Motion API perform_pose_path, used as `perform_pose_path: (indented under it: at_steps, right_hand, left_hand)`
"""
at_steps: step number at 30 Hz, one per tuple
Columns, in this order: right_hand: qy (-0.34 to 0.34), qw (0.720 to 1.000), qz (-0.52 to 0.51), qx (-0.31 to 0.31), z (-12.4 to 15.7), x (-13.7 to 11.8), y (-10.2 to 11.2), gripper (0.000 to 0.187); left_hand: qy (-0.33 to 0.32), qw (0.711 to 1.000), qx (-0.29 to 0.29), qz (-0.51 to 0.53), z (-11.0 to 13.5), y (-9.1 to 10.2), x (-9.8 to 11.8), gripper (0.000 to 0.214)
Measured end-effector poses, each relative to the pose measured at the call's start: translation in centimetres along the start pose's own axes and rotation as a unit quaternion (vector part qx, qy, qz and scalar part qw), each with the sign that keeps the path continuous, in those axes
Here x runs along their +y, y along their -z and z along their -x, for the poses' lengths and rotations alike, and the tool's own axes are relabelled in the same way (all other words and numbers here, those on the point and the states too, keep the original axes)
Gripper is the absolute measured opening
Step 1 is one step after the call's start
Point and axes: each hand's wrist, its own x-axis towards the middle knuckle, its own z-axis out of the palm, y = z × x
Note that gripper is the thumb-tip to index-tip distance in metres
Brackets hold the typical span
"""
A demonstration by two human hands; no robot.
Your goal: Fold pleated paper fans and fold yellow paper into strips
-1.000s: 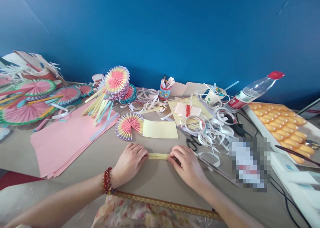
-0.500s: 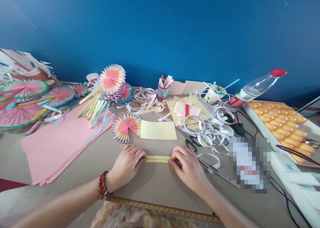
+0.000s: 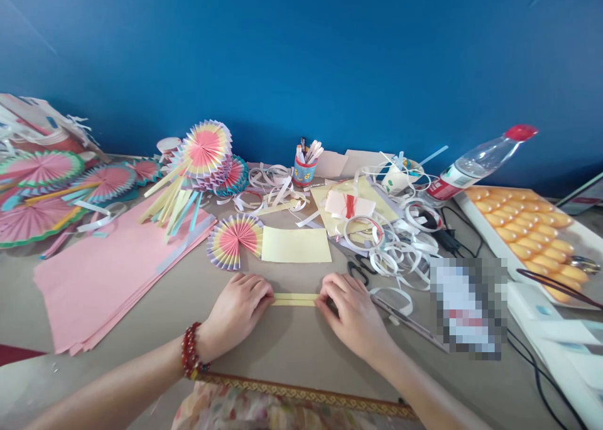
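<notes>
A narrow folded strip of yellow paper (image 3: 294, 299) lies flat on the brown table (image 3: 292, 348) in front of me. My left hand (image 3: 238, 312), with a red bead bracelet at the wrist, has its fingers curled down onto the strip's left end. My right hand (image 3: 351, 314) presses its curled fingers on the right end. Only the strip's middle shows between them. Just behind it lie a yellow paper sheet (image 3: 296, 245) and a small pink-and-yellow pleated paper fan (image 3: 233, 240).
A stack of pink paper (image 3: 108, 273) lies at left, with finished paper fans (image 3: 207, 149) behind it. White paper rings and strips (image 3: 396, 241), scissors (image 3: 358, 268), a pen cup (image 3: 303, 169), a tilted water bottle (image 3: 475, 163) and a tray of orange pieces (image 3: 527, 229) fill the right side.
Both hands stay pressed on the ends of the yellow strip. The view has drifted slightly, so everything sits a little further left in the picture.
</notes>
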Motion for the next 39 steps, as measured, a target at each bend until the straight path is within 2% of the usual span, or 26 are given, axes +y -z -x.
perform_pose_path:
  at_steps: [6, 12, 18, 30, 39]
  right_hand:
    - [0.001, 1.000, -0.006, 0.003, 0.1, 0.1, 0.0, 0.013]
    - [0.010, 1.000, -0.013, 0.004, 0.0, 0.2, 0.0, 0.014]
    - [0.012, 1.000, -0.017, -0.004, -0.1, 0.3, 0.1, 0.015]
    - [0.013, 1.000, -0.008, -0.001, 0.0, 0.3, 0.0, 0.014]
    - [0.037, 0.999, 0.002, 0.014, -0.1, 0.6, -0.2, 0.013]
  left_hand:
    - [-0.008, 1.000, -0.008, 0.011, 1.1, 1.1, -1.2, 0.014]
    - [0.030, 0.999, 0.005, 0.019, 2.4, 1.8, -2.2, 0.016]
    - [0.060, 0.998, 0.036, -0.004, 2.5, 1.7, -1.7, 0.013]
    - [0.065, 0.997, 0.042, -0.031, 2.4, 1.4, -1.4, 0.011]
    - [0.077, 0.993, 0.084, -0.041, 3.0, 0.5, -1.2, 0.006]
